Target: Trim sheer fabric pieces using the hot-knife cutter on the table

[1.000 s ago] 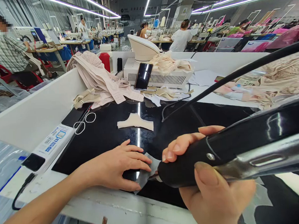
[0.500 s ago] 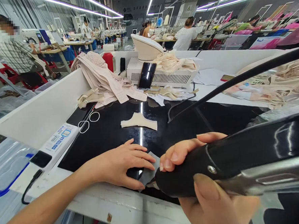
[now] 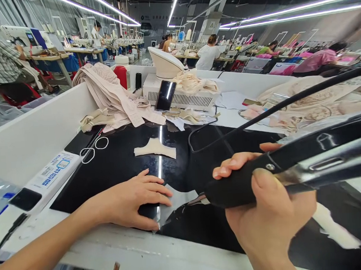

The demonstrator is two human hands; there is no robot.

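My left hand [image 3: 132, 201] lies flat, fingers spread, pressing a thin grey fabric piece [image 3: 175, 202] onto the glossy black worktop [image 3: 124, 163]. My right hand [image 3: 267, 215] is wrapped round the handle of a black corded hand tool [image 3: 292, 165]. The tool's metal tip touches the grey piece just right of my left fingertips. The tool's black cable [image 3: 259, 118] arcs up to the right. A cream cut fabric piece [image 3: 155, 148] lies farther back on the black surface.
White-handled scissors [image 3: 91, 148] and a white box with a blue label [image 3: 52, 173] sit at the left. Folded beige fabric [image 3: 110, 94], a white machine [image 3: 181, 94] with a phone [image 3: 165, 95] leaning on it, and beige lace [image 3: 313, 98] lie behind. Other people work at distant tables.
My right hand has drawn the tool rightward and back, so more of the grey piece shows. My left hand stays flat on it. The camera view shifted slightly.
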